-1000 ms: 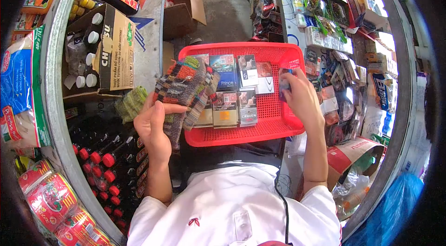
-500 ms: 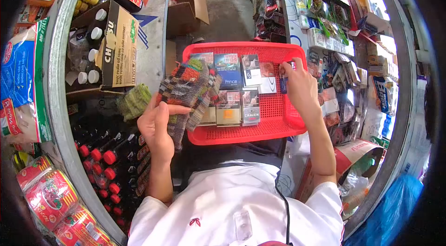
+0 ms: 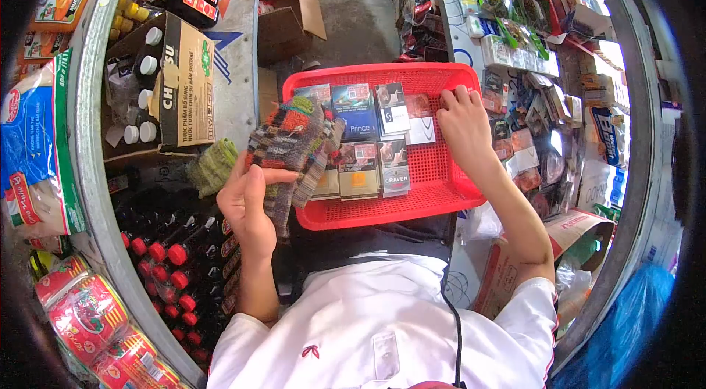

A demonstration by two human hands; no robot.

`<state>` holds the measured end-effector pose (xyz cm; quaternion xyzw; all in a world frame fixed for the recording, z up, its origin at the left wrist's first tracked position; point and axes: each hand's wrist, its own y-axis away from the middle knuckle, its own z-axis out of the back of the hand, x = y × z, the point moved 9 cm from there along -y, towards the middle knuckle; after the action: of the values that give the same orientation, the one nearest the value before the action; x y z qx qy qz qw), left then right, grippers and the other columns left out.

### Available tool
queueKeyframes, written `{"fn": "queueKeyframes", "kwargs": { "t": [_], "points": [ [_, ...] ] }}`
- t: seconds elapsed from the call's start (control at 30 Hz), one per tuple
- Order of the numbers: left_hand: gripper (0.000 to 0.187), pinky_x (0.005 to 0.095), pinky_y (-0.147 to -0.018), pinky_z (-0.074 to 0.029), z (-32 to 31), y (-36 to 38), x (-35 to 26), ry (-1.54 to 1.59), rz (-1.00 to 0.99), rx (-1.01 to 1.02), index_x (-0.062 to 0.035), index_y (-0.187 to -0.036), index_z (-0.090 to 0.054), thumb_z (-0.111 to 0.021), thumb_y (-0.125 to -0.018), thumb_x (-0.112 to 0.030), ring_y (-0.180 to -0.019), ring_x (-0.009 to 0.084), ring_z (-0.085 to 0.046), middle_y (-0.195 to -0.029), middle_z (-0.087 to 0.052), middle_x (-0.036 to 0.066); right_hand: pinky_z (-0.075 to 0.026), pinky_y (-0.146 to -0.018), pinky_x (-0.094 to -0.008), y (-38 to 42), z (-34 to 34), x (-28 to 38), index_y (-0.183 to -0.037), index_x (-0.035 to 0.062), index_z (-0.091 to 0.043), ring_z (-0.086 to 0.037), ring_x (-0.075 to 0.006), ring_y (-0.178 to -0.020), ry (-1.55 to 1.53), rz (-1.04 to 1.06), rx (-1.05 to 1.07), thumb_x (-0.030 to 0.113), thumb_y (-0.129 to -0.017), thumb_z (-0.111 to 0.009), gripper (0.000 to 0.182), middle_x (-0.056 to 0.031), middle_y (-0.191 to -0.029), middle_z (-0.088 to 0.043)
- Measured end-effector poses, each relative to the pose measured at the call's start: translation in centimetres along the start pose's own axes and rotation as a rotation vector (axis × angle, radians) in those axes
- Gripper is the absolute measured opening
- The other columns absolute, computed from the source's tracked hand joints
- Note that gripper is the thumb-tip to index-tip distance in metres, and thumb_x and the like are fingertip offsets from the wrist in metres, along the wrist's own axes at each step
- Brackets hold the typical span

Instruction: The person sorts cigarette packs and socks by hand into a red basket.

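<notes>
My left hand (image 3: 251,201) is closed around a multicoloured knitted woollen piece (image 3: 290,140), which hangs over the left end of a red plastic basket (image 3: 360,217). A green knitted piece (image 3: 212,168) shows just left of that hand. In the basket several cigarette packs lie in rows, among them a blue Prince pack (image 3: 354,118), a Craven pack (image 3: 395,176) and a white-bottomed pack (image 3: 421,130). My right hand (image 3: 466,124) reaches into the basket's right side with bent fingers, beside the white-bottomed pack. The dark pack seen in it earlier is now hidden under the hand.
A carton of bottles (image 3: 187,80) stands on the left shelf, with red-capped bottles (image 3: 178,255) below. Packaged goods (image 3: 526,113) crowd the right counter. An open cardboard box (image 3: 290,14) sits on the floor (image 3: 344,14) ahead.
My right hand has shifted slightly left and its forearm has swung outward. The dark pack at its fingers has gone out of sight. My left hand keeps its grip on the knitted piece.
</notes>
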<state>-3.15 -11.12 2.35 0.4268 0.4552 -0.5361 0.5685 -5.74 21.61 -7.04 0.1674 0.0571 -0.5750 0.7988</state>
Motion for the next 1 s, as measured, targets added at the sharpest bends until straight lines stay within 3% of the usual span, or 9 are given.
{"fn": "queueKeyframes", "kwargs": {
  "t": [0.1,0.43,0.57,0.8,1.0],
  "points": [
    [0.049,0.04,-0.105,-0.04,-0.1,0.0,0.1,-0.023,-0.012,0.013,0.006,-0.081,-0.078,-0.048,-0.105,-0.025,-0.101,0.0245,-0.063,-0.095,-0.075,0.016,-0.042,-0.105,-0.0422,0.0,0.2,0.1,-0.084,0.011,-0.078,-0.056,-0.0277,-0.117,0.013,0.003,-0.032,0.013,-0.079,-0.07,0.01,-0.0073,-0.109,-0.067],
    [0.052,0.0436,-0.118,-0.031,-0.1,0.2,-0.5,-0.046,-0.023,-0.008,0.0058,-0.076,-0.077,-0.048,-0.103,-0.027,-0.093,0.0228,-0.065,-0.081,-0.075,0.013,-0.043,-0.101,-0.04,0.3,-0.4,-0.5,-0.083,0.0104,-0.074,-0.055,-0.0259,-0.115,-0.01,0.061,-0.058,0.013,-0.078,-0.07,0.007,-0.0061,-0.113,-0.065],
    [0.052,0.0445,-0.122,-0.027,0.2,0.2,-0.4,-0.031,0.014,-0.046,0.0054,-0.075,-0.077,-0.047,-0.103,-0.028,-0.092,0.0214,-0.065,-0.079,-0.075,0.013,-0.042,-0.101,-0.0381,0.3,-1.1,0.2,-0.08,0.0119,-0.075,-0.056,-0.0231,-0.113,-0.015,0.129,-0.037,0.014,-0.078,-0.07,0.006,-0.0024,-0.106,-0.069],
    [0.053,0.0444,-0.122,-0.027,0.0,0.1,-0.5,-0.033,0.013,-0.049,0.0052,-0.075,-0.078,-0.048,-0.103,-0.028,-0.094,0.0224,-0.065,-0.08,-0.074,0.013,-0.042,-0.098,-0.0363,-0.1,-0.6,0.3,-0.078,0.0141,-0.077,-0.058,-0.0204,-0.109,0.014,0.176,-0.035,0.017,-0.079,-0.071,0.006,0.0007,-0.091,-0.074],
    [0.052,0.0416,-0.112,-0.036,0.2,0.4,0.3,-0.019,0.028,-0.043,0.0061,-0.076,-0.077,-0.048,-0.102,-0.029,-0.1,0.0251,-0.064,-0.085,-0.075,0.014,-0.042,-0.096,-0.0353,-0.1,-1.3,0.1,-0.078,0.0144,-0.077,-0.059,-0.02,-0.108,-0.016,0.189,-0.042,0.017,-0.077,-0.072,0.005,0.0009,-0.09,-0.074]
  ]
}}
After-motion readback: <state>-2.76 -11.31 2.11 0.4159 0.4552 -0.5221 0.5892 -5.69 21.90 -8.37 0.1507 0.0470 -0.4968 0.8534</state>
